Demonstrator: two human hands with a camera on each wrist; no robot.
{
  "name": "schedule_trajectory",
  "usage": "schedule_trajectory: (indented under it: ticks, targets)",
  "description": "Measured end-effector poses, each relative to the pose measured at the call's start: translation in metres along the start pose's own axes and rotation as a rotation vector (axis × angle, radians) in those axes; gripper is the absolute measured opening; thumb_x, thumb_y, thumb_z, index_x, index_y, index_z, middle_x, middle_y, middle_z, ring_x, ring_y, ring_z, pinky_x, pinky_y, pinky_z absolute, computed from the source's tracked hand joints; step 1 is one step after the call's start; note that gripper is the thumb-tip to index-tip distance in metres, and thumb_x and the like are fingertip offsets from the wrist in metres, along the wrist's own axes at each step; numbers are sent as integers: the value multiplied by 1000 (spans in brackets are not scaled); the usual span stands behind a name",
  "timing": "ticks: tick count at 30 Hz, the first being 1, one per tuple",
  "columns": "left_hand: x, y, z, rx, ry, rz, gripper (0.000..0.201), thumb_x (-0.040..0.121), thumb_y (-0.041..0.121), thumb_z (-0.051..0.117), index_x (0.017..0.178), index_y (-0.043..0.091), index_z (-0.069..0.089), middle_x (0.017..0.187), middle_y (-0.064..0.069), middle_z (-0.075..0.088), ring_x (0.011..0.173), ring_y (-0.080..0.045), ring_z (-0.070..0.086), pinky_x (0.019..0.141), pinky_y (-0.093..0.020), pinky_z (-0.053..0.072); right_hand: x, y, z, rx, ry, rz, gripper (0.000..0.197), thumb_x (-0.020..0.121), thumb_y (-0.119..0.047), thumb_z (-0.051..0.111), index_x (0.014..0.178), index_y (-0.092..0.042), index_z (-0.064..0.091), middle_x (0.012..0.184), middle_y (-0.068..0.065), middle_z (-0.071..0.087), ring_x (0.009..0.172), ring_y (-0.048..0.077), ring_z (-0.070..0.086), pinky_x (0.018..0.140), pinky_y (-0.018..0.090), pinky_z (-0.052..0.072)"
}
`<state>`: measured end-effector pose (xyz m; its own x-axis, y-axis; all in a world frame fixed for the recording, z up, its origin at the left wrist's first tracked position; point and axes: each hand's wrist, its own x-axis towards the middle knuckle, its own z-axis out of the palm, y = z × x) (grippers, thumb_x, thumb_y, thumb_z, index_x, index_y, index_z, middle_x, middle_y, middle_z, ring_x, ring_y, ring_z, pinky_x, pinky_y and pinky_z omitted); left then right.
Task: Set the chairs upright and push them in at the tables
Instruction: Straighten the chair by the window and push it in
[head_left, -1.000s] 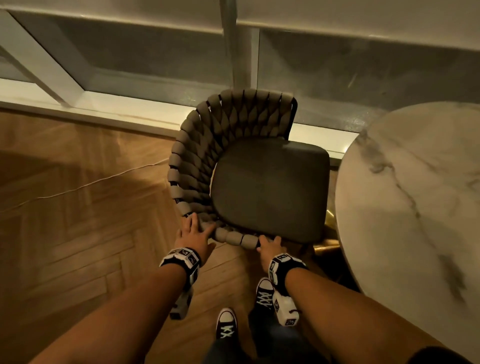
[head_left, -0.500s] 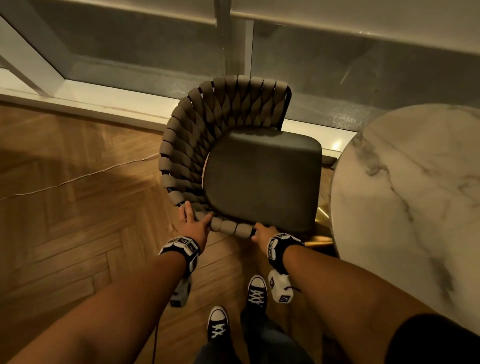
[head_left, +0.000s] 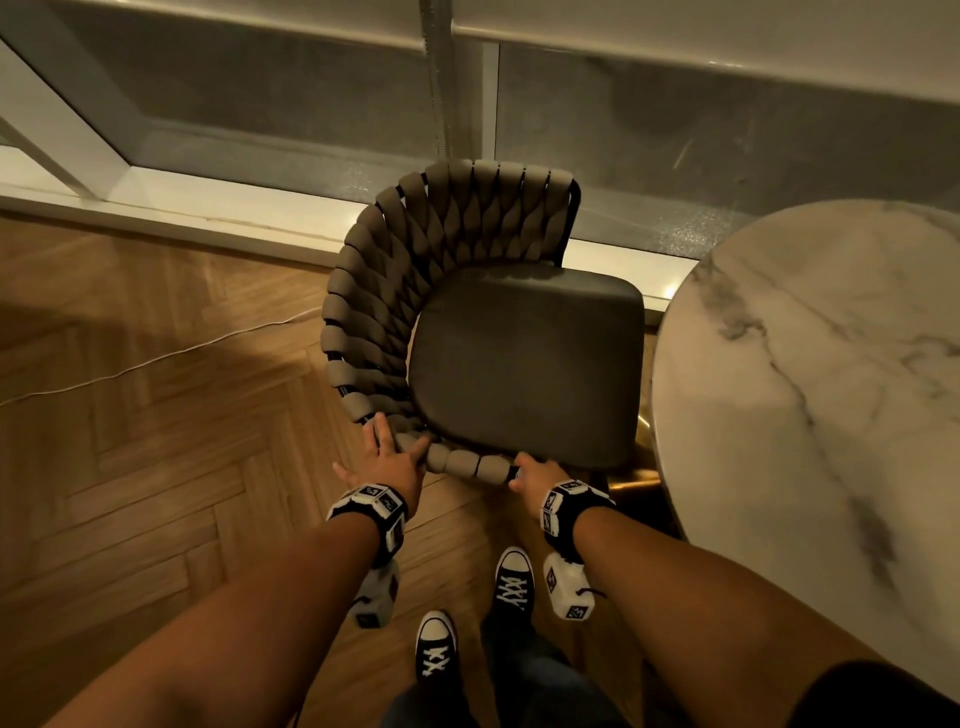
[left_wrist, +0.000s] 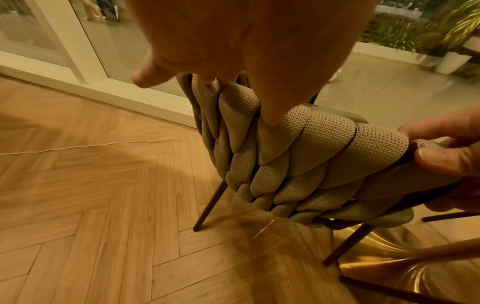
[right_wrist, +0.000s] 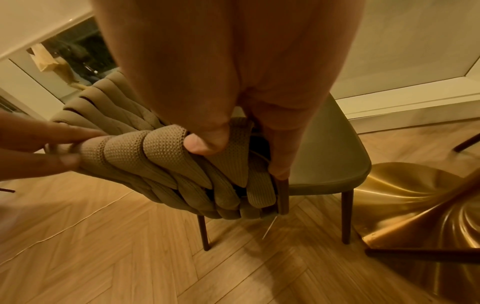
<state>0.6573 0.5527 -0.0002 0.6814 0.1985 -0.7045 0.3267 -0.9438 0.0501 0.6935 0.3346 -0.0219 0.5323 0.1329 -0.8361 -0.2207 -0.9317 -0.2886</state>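
left hand (head_left: 387, 465), right hand (head_left: 535, 475) grip chair (head_left: 524, 364) back; apparently upright, beside table (head_left: 831, 389)

No readable text, labels, brands or nos. in any view. Wristbands (head_left: 371, 506) show b/w square marker patterns only, nothing legible.

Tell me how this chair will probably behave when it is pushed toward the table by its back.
The chair probably slides easily: thin legs on smooth wooden floor. It may tip forward, since the left hand and right hand hold its top edge. The woven back looks padded, so it may give slightly.
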Motion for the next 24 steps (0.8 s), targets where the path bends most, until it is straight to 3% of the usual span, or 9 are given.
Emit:
schedule_trajectory:
  ticks: [6, 9, 12, 15, 17, 19, 20, 22, 24]
  targets:
    - [-6, 2, 18, 39, 24, 14, 48, 101, 39, 32, 145, 54, 18, 160, -12, -28, 147, -34, -25, 109, -75, 5, -4, 15, 17, -27, 26, -4, 34, 104, -30, 46, 135, -17, 46, 134, 24, 46, 116, 41, 57, 103, 47, 47]
    - [10, 4, 4, 44, 66, 12, 51, 101, 37, 34, 145, 55, 15, 159, -14, -29, 147, -35, -24, 110, -74, 4, 7, 6, 8, 7, 68, -8, 31, 105, -27, 45, 133, -16, 46, 133, 24, 46, 114, 40, 57, 100, 46, 47]
    - [8, 1, 7, 61, 65, 4, 54, 102, 34, 35, 146, 54, 12, 158, -14, -31, 147, -35, -25, 111, -72, 6, 4, 6, 13, -10, 95, -40, 32, 104, -20, 45, 136, -16, 48, 135, 25, 45, 115, 41, 56, 99, 41, 45]
    - [1, -1, 18, 52, 75, 16, 57, 102, 30, 36, 147, 53, 10, 156, -14, -34, 146, -36, -26, 113, -71, 6, 0, 11, 25, -42, 89, -51, 36, 103, -13, 43, 139, -15, 47, 135, 21, 44, 111, 33, 56, 100, 37, 43]
    - [2, -3, 21, 55, 75, 22, 58, 102, 29, 37, 147, 52, 10, 156, -14, -35, 146, -36, -26, 113, -70, 6, 4, 13, 27, -27, 92, -30, 40, 99, -11, 46, 139, -19, 46, 136, 17, 51, 124, 34, 50, 111, 41, 34]
    - [4, -2, 21, 58, 79, 17, 58, 101, 28, 38, 147, 53, 11, 156, -13, -36, 146, -36, -26, 112, -71, 7, 7, 13, 21, -112, 40, -42, 46, 95, -6, 49, 139, -19, 43, 133, 12, 61, 137, 37, 40, 122, 50, 12]
    - [6, -2, 19, 52, 82, 14, 58, 101, 28, 38, 146, 54, 11, 156, -13, -36, 146, -35, -27, 111, -73, 8, 8, 11, 16, -137, 17, -40, 47, 96, -6, 49, 140, -18, 41, 133, 13, 61, 137, 37, 39, 123, 51, 8]
    - [8, 0, 13, 51, 73, 6, 57, 101, 29, 38, 146, 54, 12, 156, -13, -35, 145, -35, -28, 109, -75, 9, 9, 8, 6, -156, -10, -35, 43, 100, -13, 49, 141, -18, 40, 137, 18, 56, 134, 37, 42, 120, 48, 21]
    - [9, 6, 4, 93, 53, -6, 64, 99, 22, 43, 147, 52, 12, 157, -16, -33, 145, -37, -27, 108, -76, 8, 12, 5, -3, -121, -3, -28, 35, 102, -25, 48, 137, -19, 44, 137, 21, 52, 128, 38, 49, 107, 46, 41]
